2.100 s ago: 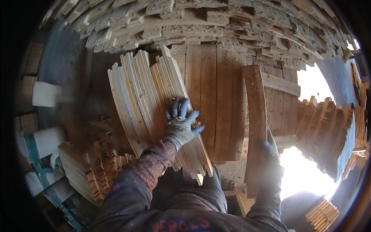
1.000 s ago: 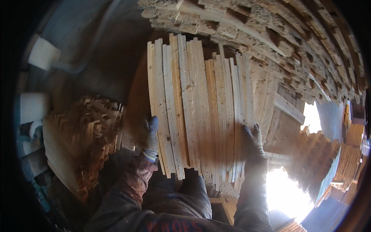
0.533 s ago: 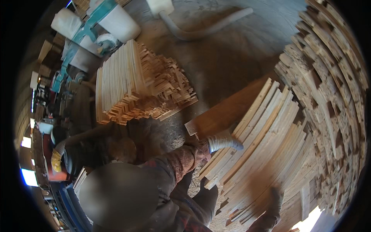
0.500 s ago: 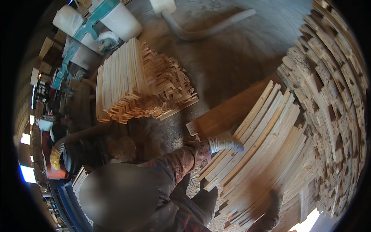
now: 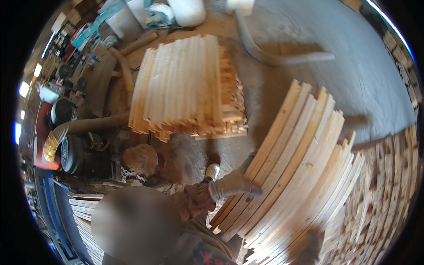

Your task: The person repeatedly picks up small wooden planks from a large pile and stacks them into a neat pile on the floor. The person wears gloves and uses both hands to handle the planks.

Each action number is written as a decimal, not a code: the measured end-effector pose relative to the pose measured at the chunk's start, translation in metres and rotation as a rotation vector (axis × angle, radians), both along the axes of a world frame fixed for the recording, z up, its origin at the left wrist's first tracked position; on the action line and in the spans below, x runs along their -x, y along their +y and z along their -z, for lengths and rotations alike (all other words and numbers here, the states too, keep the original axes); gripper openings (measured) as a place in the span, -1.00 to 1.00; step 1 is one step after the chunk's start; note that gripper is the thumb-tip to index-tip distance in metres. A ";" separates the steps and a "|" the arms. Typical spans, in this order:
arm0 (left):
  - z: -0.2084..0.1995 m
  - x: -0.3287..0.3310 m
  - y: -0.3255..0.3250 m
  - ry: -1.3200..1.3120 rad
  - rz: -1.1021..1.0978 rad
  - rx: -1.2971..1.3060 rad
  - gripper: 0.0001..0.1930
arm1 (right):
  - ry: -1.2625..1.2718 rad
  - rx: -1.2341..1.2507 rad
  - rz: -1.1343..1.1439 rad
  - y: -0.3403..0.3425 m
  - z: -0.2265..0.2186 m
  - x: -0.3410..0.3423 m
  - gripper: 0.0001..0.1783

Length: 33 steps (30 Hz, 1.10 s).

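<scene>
A wide bundle of long, pale wooden strips [image 5: 300, 163] lies slantwise in front of me, its ends uneven. My left hand [image 5: 236, 183], in a greyish work glove below a brown cuff, grips the bundle's left edge. Its thumb lies over the top strips, while the other fingers are partly hidden at the side. Near the bundle's lower right edge is my right hand [image 5: 311, 245], dark and blurred, holding that side; its fingers are hard to make out. The underside of the bundle is hidden.
A neat stack of similar strips [image 5: 181, 84] stands on the floor ahead. Rough lumber [image 5: 380, 190] is piled at right. A grey hose [image 5: 274, 57] lies beyond. At left are machinery, a ribbed duct [image 5: 88, 126] and a round container [image 5: 141, 159]. A blurred patch hides the lower left.
My view has swung right to left, away from the lumber pile. The bundle has come along between my hands, and the floor stack now appears nearer the middle.
</scene>
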<state>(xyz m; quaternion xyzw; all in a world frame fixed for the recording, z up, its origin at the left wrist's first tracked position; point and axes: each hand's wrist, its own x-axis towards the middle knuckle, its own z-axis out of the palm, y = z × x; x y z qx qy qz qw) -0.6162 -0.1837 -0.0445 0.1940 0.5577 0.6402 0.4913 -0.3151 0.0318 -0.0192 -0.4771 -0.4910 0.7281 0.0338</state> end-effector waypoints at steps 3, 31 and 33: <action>-0.030 0.067 -0.058 -0.045 -0.247 -0.044 0.35 | 0.053 -0.058 -0.239 0.006 -0.043 0.141 -0.08; 0.014 0.252 -0.225 -0.102 -0.556 0.375 -0.27 | -0.121 -1.545 -1.314 -0.162 0.015 0.941 0.08; 0.003 0.259 -0.244 -0.015 -0.431 0.503 -0.43 | -0.117 -1.583 -1.302 -0.162 0.017 0.939 0.09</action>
